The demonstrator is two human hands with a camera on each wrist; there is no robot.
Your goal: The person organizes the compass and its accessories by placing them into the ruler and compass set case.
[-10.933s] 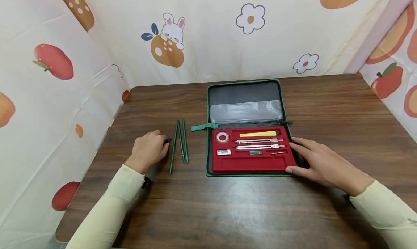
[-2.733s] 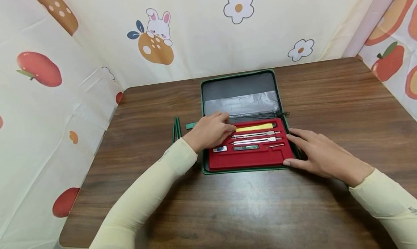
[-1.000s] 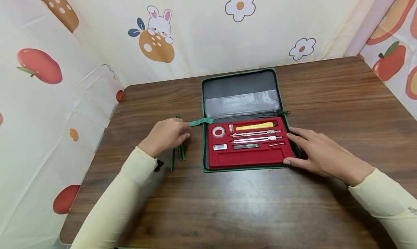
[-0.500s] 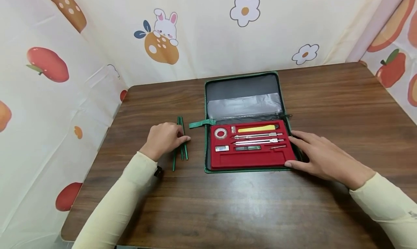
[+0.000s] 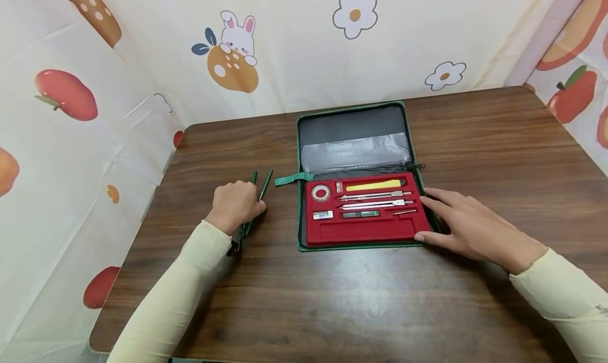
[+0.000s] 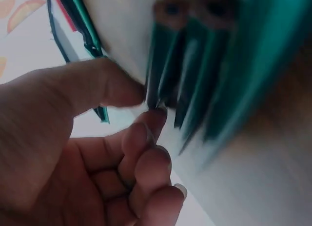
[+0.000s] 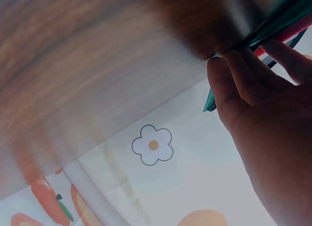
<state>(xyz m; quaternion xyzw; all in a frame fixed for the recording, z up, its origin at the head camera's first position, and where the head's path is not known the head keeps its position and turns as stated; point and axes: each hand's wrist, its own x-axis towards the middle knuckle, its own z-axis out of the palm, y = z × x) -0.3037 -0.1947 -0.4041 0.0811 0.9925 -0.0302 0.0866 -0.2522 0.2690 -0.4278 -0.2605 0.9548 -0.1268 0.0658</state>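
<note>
My left hand (image 5: pixel 235 206) is at the green pencils (image 5: pixel 267 179) left of the case. In the left wrist view its thumb and index finger pinch at the pencils (image 6: pixel 195 74), which lie bunched with their ends facing the camera; the other fingers curl beneath. The hand covers their middles in the head view. An open green zip case (image 5: pixel 351 124) holds a red tray (image 5: pixel 366 232). Against the case's right side rests my right hand (image 5: pixel 467 231), fingers extended along the edge and thumb at the tray's front corner. The right wrist view shows its fingertips at the green edge (image 7: pixel 278 28).
In the tray sit a tape roll (image 5: pixel 321 193), yellow cutter (image 5: pixel 375 185), metal compasses (image 5: pixel 375 204), eraser (image 5: pixel 323 215) and a dark green box (image 5: pixel 361 213). The tray's long front slot holds nothing. A green strap (image 5: pixel 290 179) reaches toward the pencils. Wooden table (image 5: pixel 361 299), patterned cloth behind.
My left hand has come from over the tray back to the pencils, then shifted slightly left, slanting them. Since the oldest frame, a small piece beside the tape has appeared. Right hand unchanged.
</note>
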